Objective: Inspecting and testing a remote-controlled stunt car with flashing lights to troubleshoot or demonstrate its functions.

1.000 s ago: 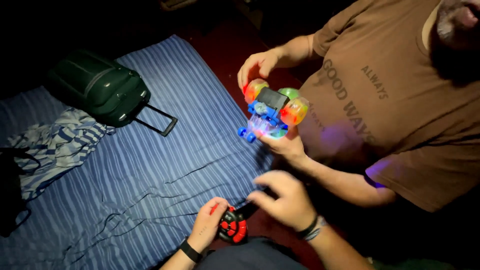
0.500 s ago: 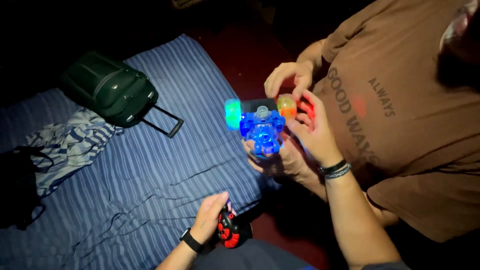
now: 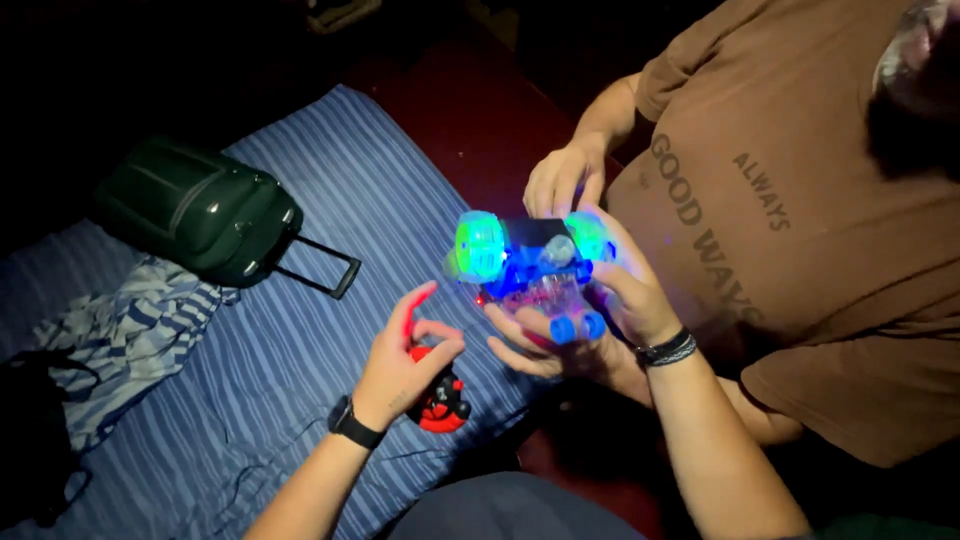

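A light-up toy car point(image 3: 525, 265) glows green and blue in the middle of the view. My right hand point(image 3: 628, 290), with a dark band on the wrist, is closed over the toy's right side. Another person in a brown shirt point(image 3: 800, 250) also holds the toy, with one hand point(image 3: 560, 178) at its far end and the other hand point(image 3: 525, 348) under it. My left hand point(image 3: 398, 368), with a black watch on the wrist, holds a red and black remote controller point(image 3: 442, 402) above the bed. Its index finger is lifted.
A blue striped bedsheet point(image 3: 270, 380) covers the bed on the left. A dark green small suitcase point(image 3: 200, 210) with an extended handle lies on it. Beside that are a crumpled striped cloth point(image 3: 130, 335) and a black bag point(image 3: 30, 440). The surroundings are dark.
My right hand went from the remote up to the toy and stays on it. My left hand lifted the remote higher. The toy's lights changed to green and blue.
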